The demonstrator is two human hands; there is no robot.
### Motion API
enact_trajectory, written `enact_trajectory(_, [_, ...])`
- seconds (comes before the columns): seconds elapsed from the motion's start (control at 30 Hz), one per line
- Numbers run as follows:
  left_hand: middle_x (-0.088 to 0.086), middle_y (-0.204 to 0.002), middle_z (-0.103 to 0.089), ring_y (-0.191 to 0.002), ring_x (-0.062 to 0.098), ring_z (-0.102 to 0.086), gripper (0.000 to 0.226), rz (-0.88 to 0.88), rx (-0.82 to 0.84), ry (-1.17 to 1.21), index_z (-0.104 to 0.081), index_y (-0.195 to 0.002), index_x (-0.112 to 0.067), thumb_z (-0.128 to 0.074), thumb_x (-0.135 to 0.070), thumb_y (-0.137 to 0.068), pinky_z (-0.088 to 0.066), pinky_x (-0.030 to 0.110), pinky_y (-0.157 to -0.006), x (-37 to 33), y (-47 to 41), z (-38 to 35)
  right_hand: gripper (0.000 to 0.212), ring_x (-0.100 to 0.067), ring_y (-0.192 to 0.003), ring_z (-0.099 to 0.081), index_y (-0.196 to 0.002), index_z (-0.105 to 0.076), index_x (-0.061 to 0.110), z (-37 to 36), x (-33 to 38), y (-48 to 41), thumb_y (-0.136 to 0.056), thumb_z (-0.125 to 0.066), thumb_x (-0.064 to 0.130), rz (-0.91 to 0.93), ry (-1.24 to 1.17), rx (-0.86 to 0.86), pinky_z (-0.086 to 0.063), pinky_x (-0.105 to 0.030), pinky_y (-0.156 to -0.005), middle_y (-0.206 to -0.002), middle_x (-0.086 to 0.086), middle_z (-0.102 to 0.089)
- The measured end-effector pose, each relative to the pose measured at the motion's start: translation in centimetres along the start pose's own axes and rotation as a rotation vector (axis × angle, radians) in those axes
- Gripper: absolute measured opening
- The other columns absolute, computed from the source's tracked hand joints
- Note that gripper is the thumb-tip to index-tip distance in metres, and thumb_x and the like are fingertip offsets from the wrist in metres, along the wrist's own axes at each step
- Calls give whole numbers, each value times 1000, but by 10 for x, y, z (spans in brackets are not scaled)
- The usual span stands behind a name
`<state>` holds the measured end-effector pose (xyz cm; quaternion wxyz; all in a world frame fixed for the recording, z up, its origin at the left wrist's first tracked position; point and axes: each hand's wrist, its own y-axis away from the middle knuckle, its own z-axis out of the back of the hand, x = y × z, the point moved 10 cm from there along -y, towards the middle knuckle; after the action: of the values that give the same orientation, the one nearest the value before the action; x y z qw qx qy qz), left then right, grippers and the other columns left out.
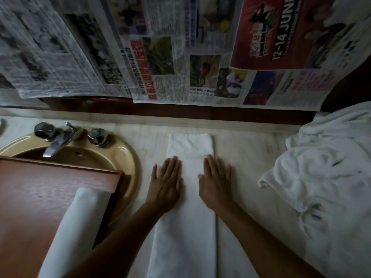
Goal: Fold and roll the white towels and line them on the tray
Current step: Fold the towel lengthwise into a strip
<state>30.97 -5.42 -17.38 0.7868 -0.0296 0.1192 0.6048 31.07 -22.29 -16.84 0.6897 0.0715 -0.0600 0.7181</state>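
**While one roll sits on the tray, a second towel lies folded, not yet rolled**

As I look down over the counter (241, 149), both my hands lie flat on a white towel (190, 145). It is folded into a long narrow strip that runs from the near edge toward the wall. My left hand (167, 181) presses the strip's left edge, fingers straight and close together, thumb held out to the side. My right hand (215, 183) presses the right edge, fingers straight and slightly fanned, partly over the counter. Neither hand grips or pinches anything.

To my left, a brown tray (30, 187) rests across a tan sink (128, 161), below the tap (58, 141). One rolled towel (80, 227) lies on the tray, slanting along its right side. To my right, a rumpled pile (321, 177) of white towels lies unfolded on the counter. Newspaper (180, 57) covers the wall behind.

I judge the task to be at an early stage. One towel is finished. The second is folded and under my palms, and has yet to be rolled and placed. After that comes the pile, and I cannot tell how many towels it holds.
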Motion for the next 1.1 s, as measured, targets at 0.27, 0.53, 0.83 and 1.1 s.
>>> enact_trajectory(0.27, [-6, -170, 10, -157, 17, 12, 66, -95, 50, -14, -1, -164, -27, -1, -52, -103, 10, 46, -125, -7, -65, 13, 62, -25, -157, -10, -160, -27, 24, -6, 7, -70, -103, -25, 48, 94, -42, 43, -10, -66, -121, -170, -2, -17])
enact_trajectory(0.53, [1, -171, 9, -157, 23, 13, 63, 86, -31, -98, -1, -164, -22, -25, -36, -108, 11, 50, -124, 37, -88, 31, 63, -29, -158, -2, -162, -18, 18, 5, -19, -91, -107, -29, 45, -21, -62, 41, -2, -62, -123, -172, -4, -4])
enact_trajectory(0.83, [-1, -171, -14, -158, 20, -11, 58, -73, -62, 183, -23, -162, -23, -27, -39, -107, -15, 58, -122, -26, 114, -8, 66, -29, -157, -12, -161, -27, 14, -1, 32, 106, -104, -41, 45, 145, -73, -54, -19, -65, -119, -170, -11, -16])
enact_trajectory(1.1, [-2, -172, -5, -158, 16, 1, 63, -63, -10, 51, -17, -164, -24, -18, -50, -106, -8, 58, -125, -5, -2, -7, 63, -25, -157, -14, -159, -33, 15, -5, 11, -17, -105, -29, 47, 142, -10, -40, -7, -64, -121, -169, -9, -18])
